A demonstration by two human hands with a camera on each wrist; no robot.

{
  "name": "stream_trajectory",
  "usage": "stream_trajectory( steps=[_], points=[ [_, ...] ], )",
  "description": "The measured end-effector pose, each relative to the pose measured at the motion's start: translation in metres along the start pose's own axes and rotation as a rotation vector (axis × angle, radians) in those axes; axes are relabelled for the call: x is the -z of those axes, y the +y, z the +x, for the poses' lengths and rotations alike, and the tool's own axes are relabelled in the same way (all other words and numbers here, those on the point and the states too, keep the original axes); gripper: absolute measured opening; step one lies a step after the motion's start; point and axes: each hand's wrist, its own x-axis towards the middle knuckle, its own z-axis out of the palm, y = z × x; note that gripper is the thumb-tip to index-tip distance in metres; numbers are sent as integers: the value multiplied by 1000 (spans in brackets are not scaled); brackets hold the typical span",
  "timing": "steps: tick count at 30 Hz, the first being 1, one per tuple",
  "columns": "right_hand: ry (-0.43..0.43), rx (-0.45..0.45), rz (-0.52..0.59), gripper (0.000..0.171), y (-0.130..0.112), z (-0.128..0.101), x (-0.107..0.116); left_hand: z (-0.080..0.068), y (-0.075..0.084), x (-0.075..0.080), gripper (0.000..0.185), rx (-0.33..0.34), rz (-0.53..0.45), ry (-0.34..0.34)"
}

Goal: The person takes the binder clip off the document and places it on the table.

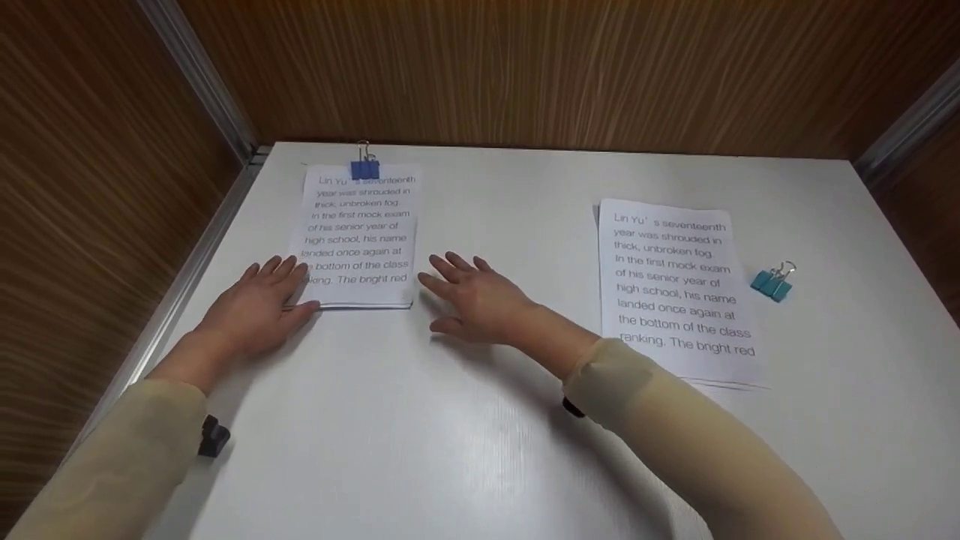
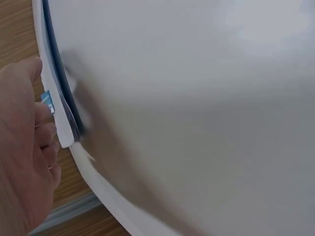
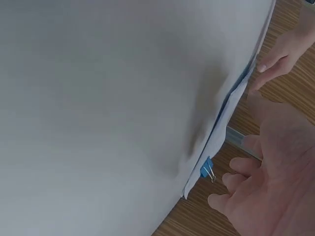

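Note:
A stack of printed pages lies at the far left of the white table, with a blue binder clip on its top edge. My left hand lies flat at the stack's lower left corner, fingertips touching the paper. My right hand rests flat and open just right of the lower right corner. In the left wrist view the left hand sits beside the stack's edge. The right wrist view shows the right hand with spread fingers near the clip.
A second, unclipped stack of printed pages lies on the right of the table, with a teal binder clip loose beside it. Wood-panelled walls close in the table at the back and both sides.

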Motion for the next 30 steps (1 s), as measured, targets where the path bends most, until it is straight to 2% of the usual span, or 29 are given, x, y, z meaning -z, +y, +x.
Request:
stream_trajectory(
  steps=[6, 12, 22, 30],
  points=[
    [-108, 0, -13, 80, -6, 14, -13, -4, -6, -7, 76, 9, -39, -55],
    [-198, -9, -37, 78, -11, 21, -15, -5, -6, -4, 79, 12, -56, -71],
    [-192, -4, -7, 72, -16, 27, -10, -3, 2, 1, 83, 43, -36, -94],
    [-182, 32, -10, 65, -5, 14, -7, -2, 19, 1, 77, 28, -28, -105]
  ],
)
